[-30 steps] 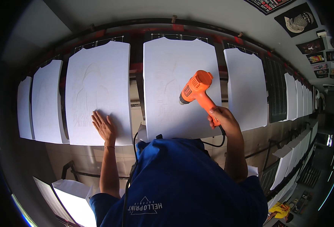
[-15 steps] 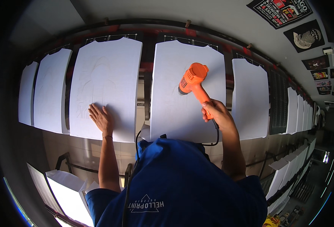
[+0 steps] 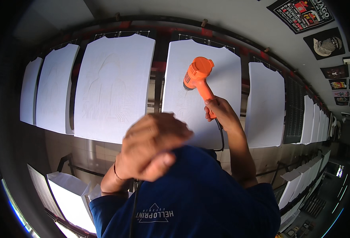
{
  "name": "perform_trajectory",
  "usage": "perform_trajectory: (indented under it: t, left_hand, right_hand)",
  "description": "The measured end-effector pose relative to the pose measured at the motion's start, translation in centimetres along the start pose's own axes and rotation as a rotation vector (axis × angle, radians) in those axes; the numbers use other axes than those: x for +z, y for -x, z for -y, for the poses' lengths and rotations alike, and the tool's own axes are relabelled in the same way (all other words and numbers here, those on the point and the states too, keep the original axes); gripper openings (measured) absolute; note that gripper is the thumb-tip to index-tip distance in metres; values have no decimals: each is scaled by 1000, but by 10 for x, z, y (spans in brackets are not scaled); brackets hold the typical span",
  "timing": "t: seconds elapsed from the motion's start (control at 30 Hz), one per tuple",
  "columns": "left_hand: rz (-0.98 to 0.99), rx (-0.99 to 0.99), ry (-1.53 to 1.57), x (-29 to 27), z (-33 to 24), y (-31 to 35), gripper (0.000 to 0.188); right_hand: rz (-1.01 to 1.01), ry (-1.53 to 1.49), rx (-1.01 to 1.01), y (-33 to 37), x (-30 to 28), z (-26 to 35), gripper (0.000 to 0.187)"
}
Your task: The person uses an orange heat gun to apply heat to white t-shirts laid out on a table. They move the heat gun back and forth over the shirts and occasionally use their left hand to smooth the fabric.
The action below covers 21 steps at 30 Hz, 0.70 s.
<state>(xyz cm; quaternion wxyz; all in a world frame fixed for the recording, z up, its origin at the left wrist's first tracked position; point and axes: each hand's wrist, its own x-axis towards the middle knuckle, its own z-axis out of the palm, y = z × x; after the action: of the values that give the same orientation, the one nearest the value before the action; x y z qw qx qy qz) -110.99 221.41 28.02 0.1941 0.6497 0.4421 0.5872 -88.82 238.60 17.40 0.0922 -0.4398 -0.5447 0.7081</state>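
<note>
An orange heat gun (image 3: pixel 200 75) is gripped by its handle in my right hand (image 3: pixel 221 113). Its dark nozzle points down and left, over the white T-shirt (image 3: pixel 226 67) laid flat on a board in front of me. Faint line drawing shows on this shirt near the nozzle. My left hand (image 3: pixel 153 144) is raised close to my chest, slightly blurred, its thumb apart from the loosely bent fingers and nothing visible in it. Beyond it lies another white T-shirt (image 3: pixel 115 75) with a faint outline of a hooded figure and circuit-like lines.
More shirt-covered boards stand in the row at far left (image 3: pixel 55 87) and right (image 3: pixel 266 103), with a bare dark board (image 3: pixel 294 111) further right. The gun's black cord (image 3: pixel 222 139) hangs toward my body. Behind me, another rack holds white shirts (image 3: pixel 69 198).
My left hand has lifted off the left shirt and come up and right, before my chest. The heat gun in my right hand has shifted slightly left and away from me.
</note>
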Motion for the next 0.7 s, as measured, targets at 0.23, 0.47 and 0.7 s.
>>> perform_trajectory:
  t: [0.23, 0.47, 0.7]
  left_hand:
    - [-311, 429, 232, 75, -72, -39, 17]
    - [-69, 313, 426, 48, -71, -20, 14]
    - [-543, -330, -281, 0, 33, 51, 30]
  right_hand:
    - [43, 22, -31, -2, 18, 2, 27]
    - [157, 21, 84, 27, 20, 0, 31]
    - [86, 38, 35, 30, -4, -6, 30]
